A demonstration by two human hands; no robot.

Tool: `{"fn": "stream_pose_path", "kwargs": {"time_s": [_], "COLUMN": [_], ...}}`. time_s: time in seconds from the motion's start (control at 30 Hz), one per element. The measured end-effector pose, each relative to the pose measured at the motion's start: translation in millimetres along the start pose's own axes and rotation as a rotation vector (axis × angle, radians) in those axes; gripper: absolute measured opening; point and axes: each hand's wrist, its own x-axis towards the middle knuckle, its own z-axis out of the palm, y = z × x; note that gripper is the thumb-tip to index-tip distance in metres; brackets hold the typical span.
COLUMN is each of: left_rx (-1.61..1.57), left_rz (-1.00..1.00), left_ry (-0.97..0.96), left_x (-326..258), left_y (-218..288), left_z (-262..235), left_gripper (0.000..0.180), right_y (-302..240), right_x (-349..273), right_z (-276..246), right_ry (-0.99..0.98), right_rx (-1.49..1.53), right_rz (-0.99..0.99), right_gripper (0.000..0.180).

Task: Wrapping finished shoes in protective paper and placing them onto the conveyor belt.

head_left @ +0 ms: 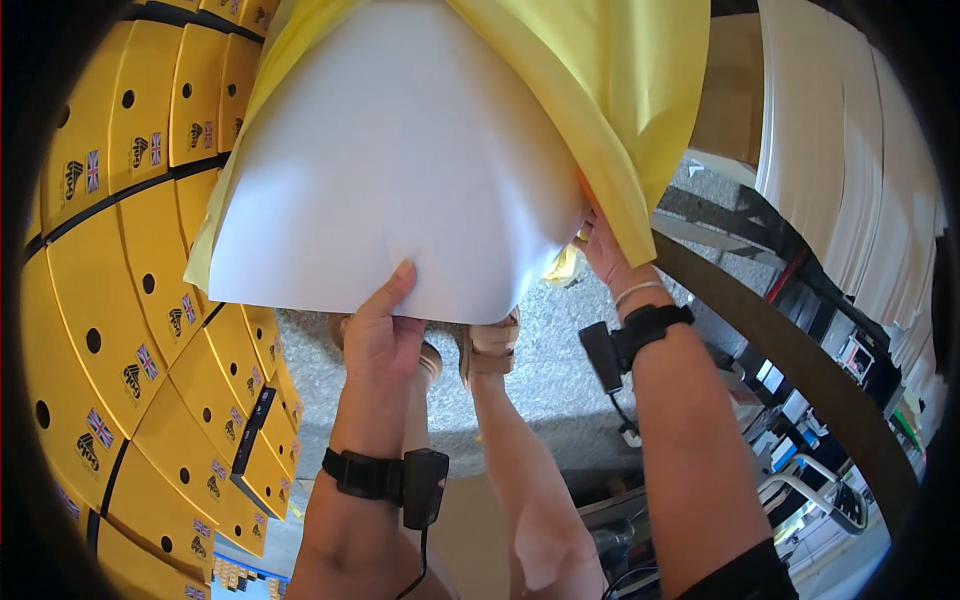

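A large white sheet [400,170] bulges up in front of me, with yellow wrapping [560,60] lying along its left side and folded back on its right. My left hand [385,325] pinches the near edge of the white sheet, thumb on top and fingers underneath. At the right, my right hand [605,250] is closed at the edge where the yellow wrapping meets the white sheet. Its fingers are partly hidden by the wrapping, which hangs beside the wrist. Whether it also grips the white sheet cannot be made out.
Yellow box files [120,330] with round finger holes are stacked along the left. Tall stacks of pale sheets [840,150] stand at the right, by a brown cardboard box [725,90]. A dark curved strap or bar [790,340] crosses the lower right, near a cluttered work surface [810,440].
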Motion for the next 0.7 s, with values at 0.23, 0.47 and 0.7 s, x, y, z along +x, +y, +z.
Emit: {"fn": "stream_pose_path", "kwargs": {"time_s": [0.23, 0.47, 0.7], "left_rx": [0.020, -0.022, -0.109], "left_rz": [0.015, -0.013, 0.004], "left_ry": [-0.019, -0.022, -0.083], "left_x": [2.4, -20.0, -47.7], "left_y": [12.6, 19.8, -2.5], "left_z": [-8.9, -15.5, -35.3], "left_gripper": [0.041, 0.048, 0.055], "right_y": [-21.3, -32.3, -25.8], "right_x": [-40.5, -72.1, -101.8], "right_z": [66.9, 75.8, 51.5], "right_ry": [-0.045, -0.118, -0.106], "right_rx": [-0.238, -0.193, -0.294], "right_rz": [-0.118, 0.018, 0.059], "right_gripper": [0.049, 0.052, 0.047]}}
